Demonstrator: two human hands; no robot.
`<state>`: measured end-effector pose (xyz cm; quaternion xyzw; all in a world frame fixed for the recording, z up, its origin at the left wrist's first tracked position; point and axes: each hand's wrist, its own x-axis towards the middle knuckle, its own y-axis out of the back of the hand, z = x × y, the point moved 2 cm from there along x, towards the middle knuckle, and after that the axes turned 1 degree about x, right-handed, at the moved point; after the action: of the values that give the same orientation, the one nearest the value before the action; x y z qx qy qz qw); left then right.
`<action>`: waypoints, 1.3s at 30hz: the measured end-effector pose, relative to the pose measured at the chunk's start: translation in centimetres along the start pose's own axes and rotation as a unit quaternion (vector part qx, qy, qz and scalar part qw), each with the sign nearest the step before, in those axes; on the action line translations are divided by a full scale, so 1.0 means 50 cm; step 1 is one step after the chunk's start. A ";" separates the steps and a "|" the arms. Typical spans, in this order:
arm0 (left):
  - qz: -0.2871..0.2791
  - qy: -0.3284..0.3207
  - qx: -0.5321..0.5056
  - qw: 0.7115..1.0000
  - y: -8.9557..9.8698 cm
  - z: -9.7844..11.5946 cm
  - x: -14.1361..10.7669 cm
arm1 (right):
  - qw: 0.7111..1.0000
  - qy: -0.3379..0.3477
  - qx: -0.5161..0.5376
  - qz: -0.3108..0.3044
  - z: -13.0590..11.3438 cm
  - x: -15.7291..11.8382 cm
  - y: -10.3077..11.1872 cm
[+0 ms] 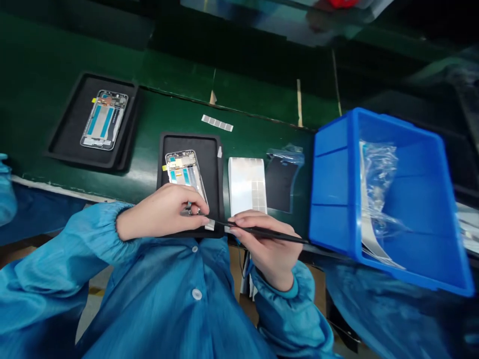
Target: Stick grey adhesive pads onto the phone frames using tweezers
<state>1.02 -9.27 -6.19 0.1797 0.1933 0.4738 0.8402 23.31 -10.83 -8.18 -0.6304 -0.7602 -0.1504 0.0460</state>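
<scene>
My right hand [267, 242] grips black tweezers [275, 234], their tip pointing left toward my other hand. A small pale sticker piece [210, 225] is pinched at the fingertips of my left hand [164, 209], close to the tweezer tip; whether the tip touches it I cannot tell. Below that hand lies an opened phone [183, 167] with bare inner parts, blue strips and a yellow tab. My fingers cover its lower part. The phone rests in a black tray [211, 174]. Just right of the tray is a white backing sheet [241, 184] with grey square stickers on it.
Another opened phone [105, 119] lies in stacked black trays [69, 134] at the left. A short sticker strip [217, 122] is on the green table [168, 109]. Dark sheets in plastic [281, 182] lie beside a blue bin [335, 184] that holds clear plastic bags [377, 174].
</scene>
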 end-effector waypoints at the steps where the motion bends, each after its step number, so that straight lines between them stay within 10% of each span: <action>1: -0.006 -0.002 -0.008 1.000 0.001 -0.002 -0.004 | 1.000 0.000 0.000 -0.004 -0.001 0.001 -0.006; 21: 0.040 0.003 -0.051 0.998 0.015 -0.056 -0.028 | 0.998 -0.059 0.009 0.003 0.018 0.005 -0.059; 26: 0.128 0.004 0.096 0.987 0.013 -0.060 -0.051 | 0.996 -0.071 -0.026 0.043 0.024 0.013 -0.059; 31: 0.054 -0.050 0.325 0.943 -0.030 -0.055 -0.069 | 0.988 -0.105 -0.077 0.080 0.041 0.059 -0.074; 39: 0.079 -0.074 0.351 0.930 -0.038 -0.067 -0.076 | 0.983 -0.172 -0.048 0.031 0.065 0.155 -0.138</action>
<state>-1.09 -13.08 -9.38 0.5125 0.2699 0.4260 0.6950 15.41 -3.68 -10.44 -0.6718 -0.7285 -0.0744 -0.1116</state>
